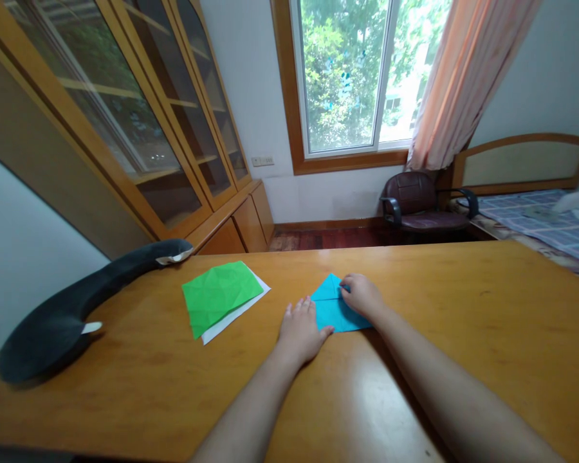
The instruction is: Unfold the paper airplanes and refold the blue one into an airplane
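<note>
A left hand [303,329] and a right hand [363,297] rested on blue paper [338,316] at a counter [164,399].

The blue paper lay with its peak at twelve o'clock; the left hand, at eight o'clock, apparently anchored it against sliding, while the right hand, at two o'clock, arched over its sloping edge, likely for finer control. A green sheet [224,294] over a white sheet [216,328] lay well apart at nine o'clock, presumably out of the way. The left grip was spread, palm down, thumb at the near edge; the right grip was curled, whether pinching paper could not be told. Forearms [265,389] reached in from seven and five o'clock.
</note>
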`<state>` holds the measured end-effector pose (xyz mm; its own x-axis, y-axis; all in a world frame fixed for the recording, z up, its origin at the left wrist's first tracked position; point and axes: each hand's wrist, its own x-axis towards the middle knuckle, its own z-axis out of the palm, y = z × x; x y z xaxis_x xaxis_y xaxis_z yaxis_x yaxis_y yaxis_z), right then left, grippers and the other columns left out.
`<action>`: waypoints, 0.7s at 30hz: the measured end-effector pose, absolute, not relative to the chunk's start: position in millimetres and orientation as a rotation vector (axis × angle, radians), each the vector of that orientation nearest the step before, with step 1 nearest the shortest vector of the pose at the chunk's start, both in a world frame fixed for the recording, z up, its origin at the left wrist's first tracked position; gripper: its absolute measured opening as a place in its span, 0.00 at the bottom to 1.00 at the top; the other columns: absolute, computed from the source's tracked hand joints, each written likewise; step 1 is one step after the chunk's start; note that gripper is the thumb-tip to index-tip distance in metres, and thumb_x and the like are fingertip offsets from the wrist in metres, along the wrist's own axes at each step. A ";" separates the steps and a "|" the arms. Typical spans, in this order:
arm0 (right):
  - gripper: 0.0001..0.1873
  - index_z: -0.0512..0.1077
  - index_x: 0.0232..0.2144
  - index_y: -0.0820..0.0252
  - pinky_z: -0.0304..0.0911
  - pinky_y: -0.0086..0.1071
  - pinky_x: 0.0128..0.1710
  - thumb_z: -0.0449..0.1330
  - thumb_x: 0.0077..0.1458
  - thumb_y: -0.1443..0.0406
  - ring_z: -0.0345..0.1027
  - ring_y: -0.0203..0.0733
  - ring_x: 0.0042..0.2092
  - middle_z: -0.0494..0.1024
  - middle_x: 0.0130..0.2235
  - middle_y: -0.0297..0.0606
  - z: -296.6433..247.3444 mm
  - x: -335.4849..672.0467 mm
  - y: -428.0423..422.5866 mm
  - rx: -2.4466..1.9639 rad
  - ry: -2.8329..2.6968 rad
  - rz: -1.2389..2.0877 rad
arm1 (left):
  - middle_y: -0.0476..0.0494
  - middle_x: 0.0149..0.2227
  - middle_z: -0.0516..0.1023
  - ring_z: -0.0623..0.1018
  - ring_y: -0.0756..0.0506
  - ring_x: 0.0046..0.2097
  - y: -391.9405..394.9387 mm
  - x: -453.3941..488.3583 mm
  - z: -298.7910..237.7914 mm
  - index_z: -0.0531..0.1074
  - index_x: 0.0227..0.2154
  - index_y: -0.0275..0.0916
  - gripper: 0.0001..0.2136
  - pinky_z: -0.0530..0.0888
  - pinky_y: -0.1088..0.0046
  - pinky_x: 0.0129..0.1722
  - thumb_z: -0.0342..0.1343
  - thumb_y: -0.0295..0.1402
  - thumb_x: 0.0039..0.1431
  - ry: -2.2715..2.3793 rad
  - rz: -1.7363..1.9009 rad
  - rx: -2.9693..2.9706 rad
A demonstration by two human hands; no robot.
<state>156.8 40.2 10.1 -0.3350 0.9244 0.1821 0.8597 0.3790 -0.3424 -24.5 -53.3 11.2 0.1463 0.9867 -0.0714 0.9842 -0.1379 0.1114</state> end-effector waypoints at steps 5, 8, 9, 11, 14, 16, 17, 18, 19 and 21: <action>0.15 0.79 0.30 0.61 0.62 0.34 0.38 0.52 0.56 0.66 0.72 0.48 0.39 0.79 0.37 0.48 11.7 162.8 41.6 -1.697 -2.353 0.144 | 0.28 0.65 0.57 0.57 0.32 0.66 -59.2 -18.1 19.7 0.61 0.62 0.32 0.38 0.53 0.49 0.64 0.47 0.57 0.57 2.017 -0.053 2.257; 0.14 0.80 0.30 0.60 0.62 0.34 0.36 0.53 0.55 0.66 0.72 0.48 0.39 0.80 0.37 0.48 9.0 162.8 41.2 -1.677 -2.385 0.162 | 0.27 0.60 0.67 0.64 0.31 0.62 -58.1 -18.1 34.7 0.71 0.54 0.33 0.32 0.55 0.47 0.62 0.46 0.55 0.59 1.986 -0.099 2.320; 0.14 0.80 0.31 0.60 0.62 0.34 0.36 0.53 0.55 0.66 0.72 0.48 0.39 0.80 0.37 0.47 8.4 162.7 41.3 -1.667 -2.387 0.171 | 0.28 0.55 0.72 0.68 0.31 0.59 -55.0 -19.7 40.9 0.75 0.48 0.35 0.28 0.55 0.46 0.61 0.45 0.53 0.61 1.957 -0.121 2.348; 0.14 0.80 0.32 0.59 0.62 0.33 0.36 0.53 0.54 0.67 0.72 0.48 0.39 0.80 0.38 0.46 8.3 162.7 41.9 -1.654 -2.388 0.196 | 0.33 0.44 0.80 0.75 0.35 0.51 -44.0 -25.3 52.9 0.78 0.38 0.40 0.21 0.54 0.45 0.60 0.43 0.45 0.65 1.875 -0.164 2.389; 0.14 0.81 0.33 0.59 0.62 0.32 0.36 0.54 0.54 0.67 0.72 0.47 0.40 0.80 0.38 0.46 9.5 163.3 43.3 -1.646 -2.393 0.236 | 0.38 0.39 0.81 0.78 0.40 0.43 -19.0 -35.8 63.2 0.79 0.32 0.42 0.13 0.62 0.56 0.56 0.49 0.37 0.62 1.770 -0.171 2.310; 0.14 0.81 0.33 0.59 0.61 0.31 0.37 0.54 0.54 0.67 0.72 0.46 0.40 0.80 0.39 0.45 10.5 163.7 44.1 -1.648 -2.398 0.255 | 0.39 0.39 0.81 0.77 0.41 0.42 -2.0 -39.4 62.1 0.79 0.31 0.42 0.10 0.67 0.64 0.50 0.52 0.35 0.59 1.745 -0.124 2.263; 0.14 0.81 0.33 0.60 0.61 0.31 0.37 0.54 0.54 0.67 0.73 0.46 0.40 0.80 0.39 0.45 10.8 163.9 44.4 -1.650 -2.401 0.265 | 0.39 0.40 0.81 0.77 0.42 0.42 5.2 -39.3 59.2 0.79 0.32 0.42 0.10 0.68 0.67 0.47 0.52 0.34 0.59 1.735 -0.088 2.274; 0.14 0.81 0.33 0.60 0.61 0.31 0.37 0.54 0.54 0.67 0.73 0.45 0.40 0.80 0.39 0.45 11.0 164.0 44.7 -1.653 -2.402 0.275 | 0.39 0.40 0.81 0.77 0.42 0.42 11.2 -37.7 54.9 0.79 0.33 0.42 0.10 0.69 0.68 0.46 0.52 0.34 0.59 1.720 -0.033 2.307; 0.14 0.81 0.33 0.60 0.61 0.30 0.37 0.55 0.54 0.67 0.73 0.45 0.40 0.80 0.39 0.44 11.0 164.0 45.0 -1.658 -2.400 0.284 | 0.39 0.40 0.80 0.77 0.42 0.43 15.8 -34.8 49.6 0.79 0.34 0.42 0.10 0.69 0.68 0.45 0.51 0.34 0.60 1.706 0.029 2.352; 0.13 0.81 0.34 0.60 0.61 0.29 0.37 0.55 0.54 0.67 0.73 0.44 0.41 0.81 0.40 0.43 10.9 164.1 45.5 -1.666 -2.392 0.301 | 0.40 0.40 0.80 0.76 0.42 0.43 21.1 -26.4 37.2 0.79 0.35 0.42 0.11 0.69 0.68 0.45 0.50 0.33 0.60 1.648 0.156 2.467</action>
